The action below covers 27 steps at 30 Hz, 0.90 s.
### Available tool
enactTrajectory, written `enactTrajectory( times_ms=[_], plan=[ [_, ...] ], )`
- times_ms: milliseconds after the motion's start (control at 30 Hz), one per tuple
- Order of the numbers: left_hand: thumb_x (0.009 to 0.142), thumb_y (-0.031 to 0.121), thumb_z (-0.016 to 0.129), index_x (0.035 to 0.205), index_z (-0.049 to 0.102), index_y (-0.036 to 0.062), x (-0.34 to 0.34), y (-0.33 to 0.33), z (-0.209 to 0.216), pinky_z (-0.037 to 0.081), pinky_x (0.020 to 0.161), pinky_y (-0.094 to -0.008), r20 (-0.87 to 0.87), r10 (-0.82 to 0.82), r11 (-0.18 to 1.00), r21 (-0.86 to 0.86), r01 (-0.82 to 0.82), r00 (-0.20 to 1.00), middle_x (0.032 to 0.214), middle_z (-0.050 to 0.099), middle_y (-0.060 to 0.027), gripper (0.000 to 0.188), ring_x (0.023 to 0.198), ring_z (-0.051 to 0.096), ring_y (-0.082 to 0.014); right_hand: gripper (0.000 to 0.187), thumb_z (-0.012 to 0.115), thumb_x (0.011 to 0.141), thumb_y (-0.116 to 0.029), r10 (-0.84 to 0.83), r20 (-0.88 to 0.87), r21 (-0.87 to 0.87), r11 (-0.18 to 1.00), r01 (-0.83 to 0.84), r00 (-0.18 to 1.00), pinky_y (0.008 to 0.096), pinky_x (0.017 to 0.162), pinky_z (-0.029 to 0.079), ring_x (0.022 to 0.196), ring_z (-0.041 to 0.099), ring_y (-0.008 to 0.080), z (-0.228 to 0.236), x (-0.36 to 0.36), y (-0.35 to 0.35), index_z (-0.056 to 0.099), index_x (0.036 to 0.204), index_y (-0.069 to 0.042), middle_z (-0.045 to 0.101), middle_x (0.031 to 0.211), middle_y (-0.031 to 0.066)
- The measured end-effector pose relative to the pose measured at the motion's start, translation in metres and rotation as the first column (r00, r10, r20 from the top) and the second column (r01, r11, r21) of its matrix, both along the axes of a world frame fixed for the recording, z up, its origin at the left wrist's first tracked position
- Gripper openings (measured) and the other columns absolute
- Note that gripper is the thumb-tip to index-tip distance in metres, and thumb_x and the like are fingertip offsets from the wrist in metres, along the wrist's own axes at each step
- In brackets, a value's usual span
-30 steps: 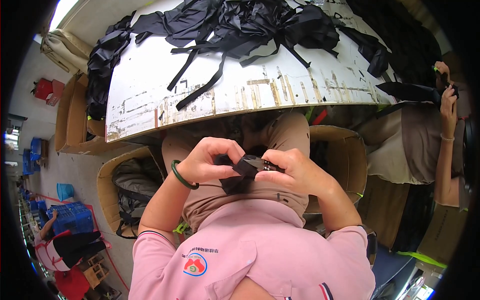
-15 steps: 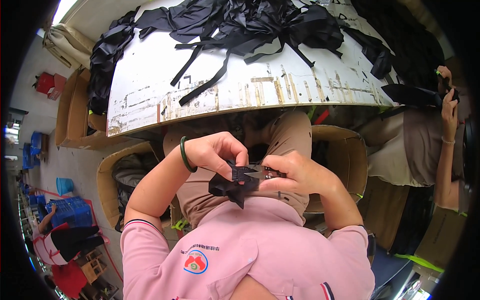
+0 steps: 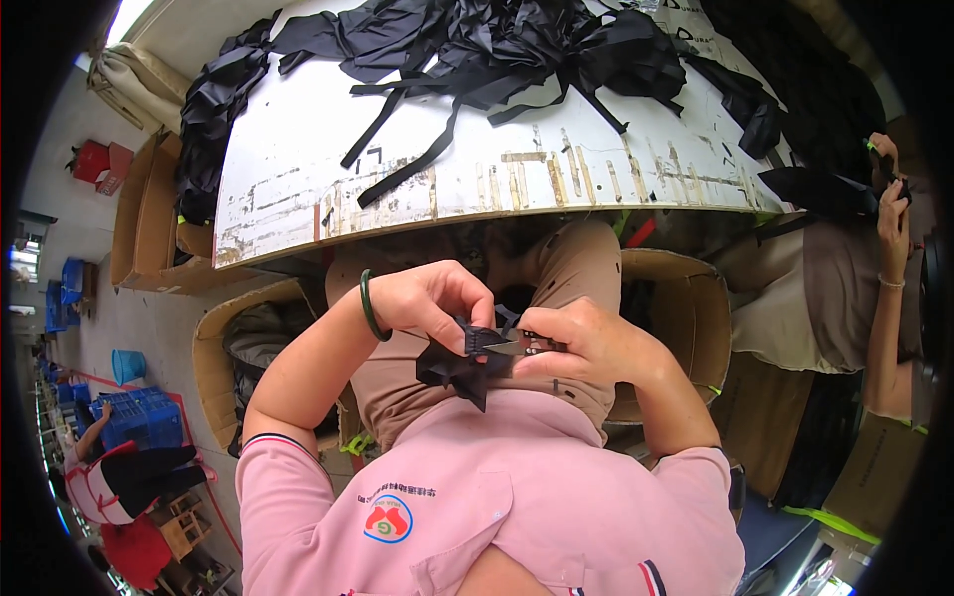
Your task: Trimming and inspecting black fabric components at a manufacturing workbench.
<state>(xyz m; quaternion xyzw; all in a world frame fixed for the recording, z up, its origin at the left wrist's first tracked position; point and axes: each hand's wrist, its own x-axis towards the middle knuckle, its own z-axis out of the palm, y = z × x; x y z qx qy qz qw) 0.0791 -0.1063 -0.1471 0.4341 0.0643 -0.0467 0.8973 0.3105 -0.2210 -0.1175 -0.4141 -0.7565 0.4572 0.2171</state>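
Observation:
Over my lap, my left hand (image 3: pixel 437 303) pinches a small black fabric piece (image 3: pixel 457 368) between thumb and fingers. A gathered or ribbed bit of it shows at my fingertips, and its loose part hangs below. My right hand (image 3: pixel 586 343) is closed around small thread snips (image 3: pixel 522 344) with metal blades and a dark handle. Their tips point left and touch or nearly touch the gathered edge of the fabric. Whether the blades are apart is too small to tell.
Ahead stands a white worn table (image 3: pixel 477 194) with black fabric pieces and straps (image 3: pixel 477 50) heaped at its far side. Cardboard boxes (image 3: pixel 238 328) flank my legs. At the right a co-worker's hands (image 3: pixel 891 199) hold black material. Blue crates (image 3: pixel 139 422) sit far left.
The black fabric has shifted and spread slightly in my left hand, with more of it showing behind the snips. Both hands stay in nearly the same place.

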Motion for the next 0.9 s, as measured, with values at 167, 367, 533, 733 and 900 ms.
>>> enactTrajectory(
  times_ms=[167,367,533,733,900],
  plan=[
    [0.073,-0.005,0.072,0.083,0.063,-0.0046,0.002,-0.003,-0.004,0.048,0.077,-0.0289,0.009,-0.034,0.999,-0.018,0.034,0.999,0.085,0.067,-0.0125,0.014,0.082,0.063,-0.0191,0.035,0.068,0.084,-0.039,0.015,0.001,0.065,0.998,-0.015,1.000,0.0402,0.053,0.044,0.056,0.056,0.0330,-0.004,-0.002,0.001,0.058,0.087,-0.005,0.054,0.060,0.0141],
    [0.075,-0.005,0.070,0.086,0.064,-0.0034,0.003,-0.006,-0.007,0.050,0.074,-0.0231,0.017,-0.048,0.999,0.004,0.048,0.999,0.087,0.069,-0.0099,0.013,0.079,0.065,-0.0129,0.035,0.068,0.084,-0.040,0.008,0.048,0.086,0.996,-0.012,0.999,0.0407,0.053,0.044,0.057,0.056,0.0340,-0.006,0.000,0.000,0.059,0.088,-0.006,0.055,0.061,0.0141],
    [0.074,-0.004,0.070,0.086,0.063,-0.0019,0.005,-0.007,-0.010,0.050,0.073,-0.0230,-0.050,-0.091,0.996,-0.003,0.091,0.995,0.086,0.069,-0.0086,0.014,0.078,0.065,-0.0120,0.038,0.066,0.084,-0.043,0.057,0.084,0.047,0.997,-0.061,0.995,0.0413,0.053,0.044,0.057,0.057,0.0349,0.006,-0.004,0.004,0.060,0.088,-0.006,0.056,0.061,0.0142],
    [0.073,-0.003,0.070,0.085,0.063,-0.0011,0.008,-0.009,-0.012,0.050,0.072,-0.0234,-0.069,-0.117,0.993,0.027,0.119,0.991,0.086,0.069,-0.0073,0.014,0.078,0.064,-0.0112,0.038,0.066,0.085,-0.043,0.083,0.122,0.070,0.993,-0.092,0.989,0.0415,0.054,0.044,0.058,0.057,0.0356,0.001,-0.002,0.004,0.060,0.088,-0.005,0.057,0.062,0.0150],
    [0.076,-0.003,0.070,0.087,0.064,-0.0009,0.005,-0.013,-0.009,0.050,0.075,-0.0233,-0.049,0.097,0.993,0.066,-0.093,0.994,0.088,0.069,-0.0078,0.013,0.082,0.064,-0.0108,0.034,0.068,0.084,-0.038,-0.047,0.090,0.023,0.999,0.046,0.995,0.0397,0.054,0.044,0.060,0.058,0.0346,0.003,0.004,0.002,0.059,0.087,-0.005,0.058,0.064,0.0156]
  ],
)
